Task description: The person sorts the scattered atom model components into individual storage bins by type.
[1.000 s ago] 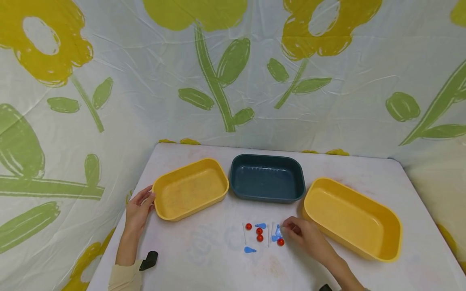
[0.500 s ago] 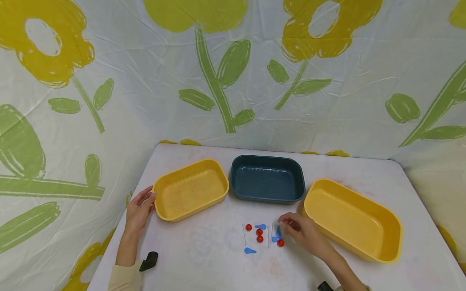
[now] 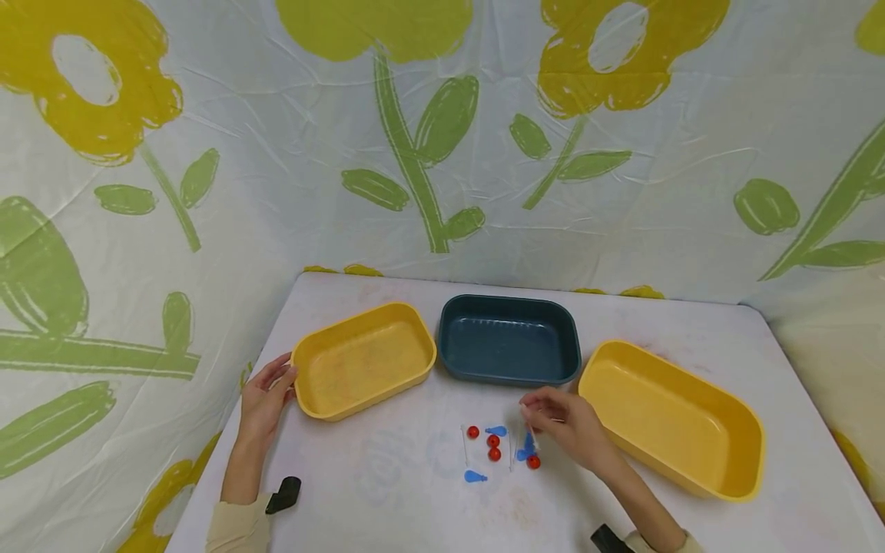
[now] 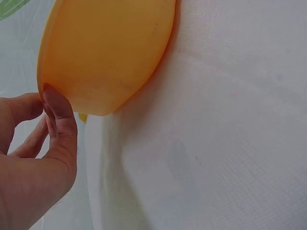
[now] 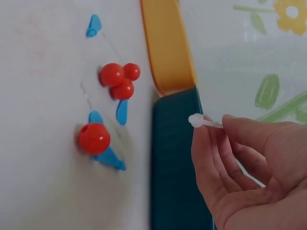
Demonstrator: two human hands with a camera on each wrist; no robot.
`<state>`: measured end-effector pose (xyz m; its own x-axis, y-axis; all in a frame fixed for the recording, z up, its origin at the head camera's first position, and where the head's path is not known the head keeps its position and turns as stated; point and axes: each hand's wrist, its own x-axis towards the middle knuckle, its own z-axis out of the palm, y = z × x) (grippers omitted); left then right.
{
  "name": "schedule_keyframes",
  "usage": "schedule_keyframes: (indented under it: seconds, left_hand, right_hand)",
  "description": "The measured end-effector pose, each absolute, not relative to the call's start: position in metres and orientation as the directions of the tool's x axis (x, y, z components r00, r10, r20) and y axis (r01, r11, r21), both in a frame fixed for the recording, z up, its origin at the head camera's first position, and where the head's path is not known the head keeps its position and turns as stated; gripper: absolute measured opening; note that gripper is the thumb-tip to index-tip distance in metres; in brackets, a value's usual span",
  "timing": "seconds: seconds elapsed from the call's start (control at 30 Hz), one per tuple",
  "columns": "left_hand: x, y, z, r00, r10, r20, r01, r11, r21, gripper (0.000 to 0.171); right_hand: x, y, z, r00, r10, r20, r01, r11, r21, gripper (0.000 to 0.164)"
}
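Observation:
My left hand pinches the near-left rim of a yellow plastic tub, as the left wrist view also shows. My right hand pinches a thin white stick with a knobbed tip between thumb and index finger, above the table. Below and left of it lie several red beads with holes and several blue bulb-shaped pieces. One bead overlaps a blue piece at the group's right side. Two similar white sticks lie among them.
A dark teal tub stands at the back centre, close beside the left yellow tub. Another yellow tub sits at an angle on the right, near my right forearm. A flower-printed sheet hangs behind the white table.
My right hand has moved up and to the left, and the white stick it pinches has come away from the blue pieces. The left hand has stayed on the tub's rim.

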<state>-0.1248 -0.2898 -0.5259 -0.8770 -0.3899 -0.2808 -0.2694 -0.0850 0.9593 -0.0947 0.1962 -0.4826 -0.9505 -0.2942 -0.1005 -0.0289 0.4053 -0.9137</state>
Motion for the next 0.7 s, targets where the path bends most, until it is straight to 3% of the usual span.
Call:
schedule_keyframes:
  seconds: [0.27, 0.7]
  left_hand:
    - [-0.126, -0.29, -0.525, -0.866, -0.39, -0.312, -0.298, -0.097, 0.95, 0.05]
    - [-0.126, -0.29, -0.53, -0.868, -0.41, -0.282, -0.27, -0.087, 0.959, 0.044]
  right_hand:
    - [-0.1, 0.188, -0.478, -0.946, -0.288, -0.149, 0.054, 0.313, -0.948, 0.03]
    - [-0.114, 0.168, -0.468, -0.952, -0.265, -0.155, 0.092, 0.235, -0.968, 0.029]
